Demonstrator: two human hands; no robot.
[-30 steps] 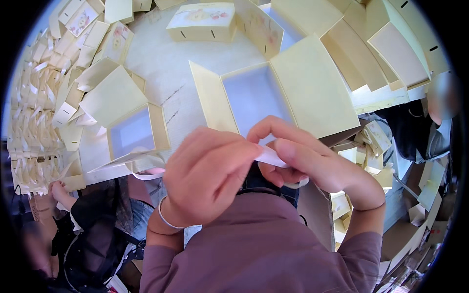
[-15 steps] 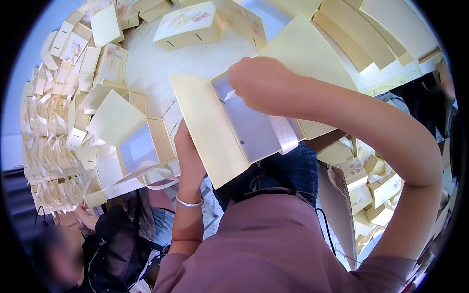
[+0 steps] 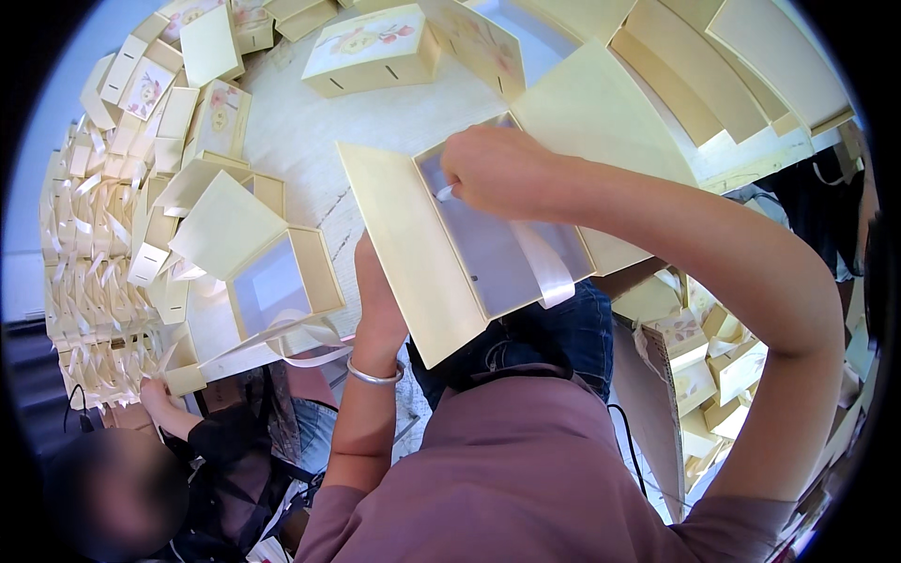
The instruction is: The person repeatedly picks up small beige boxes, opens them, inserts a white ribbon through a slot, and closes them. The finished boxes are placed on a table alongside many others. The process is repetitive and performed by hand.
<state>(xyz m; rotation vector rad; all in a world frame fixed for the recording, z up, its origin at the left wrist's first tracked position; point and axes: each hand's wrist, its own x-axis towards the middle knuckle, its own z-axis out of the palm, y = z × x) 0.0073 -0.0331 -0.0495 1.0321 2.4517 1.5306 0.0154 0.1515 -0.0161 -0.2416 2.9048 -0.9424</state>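
Observation:
An open cream cardboard gift box [image 3: 396, 258] with a pale lilac inside is tilted in front of me at the table's near edge. My left hand [image 3: 377, 286], a silver bangle at its wrist, holds the box from behind its raised left flap, which hides the fingers. Over the box's inside, my right hand [image 3: 497, 174] is closed, with a bit of white ribbon [image 3: 445, 192] showing between its fingers. A wider length of white ribbon [image 3: 544, 263] hangs below that hand, across the inside and over the box's near wall.
Another open box [image 3: 272, 281] with loose ribbon stands left on the white table [image 3: 282, 113]. Beyond is a closed flower-printed box [image 3: 371, 52]. Stacked ribboned boxes [image 3: 99, 272] line the left. At lower right, a carton [image 3: 648, 403] holds several boxes. A co-worker's hand [image 3: 160, 399] touches the left stack.
The view has shifted slightly, so the scene sits a little further right and lower. My right hand stays closed on the ribbon inside the box; my left hand keeps its place behind the flap.

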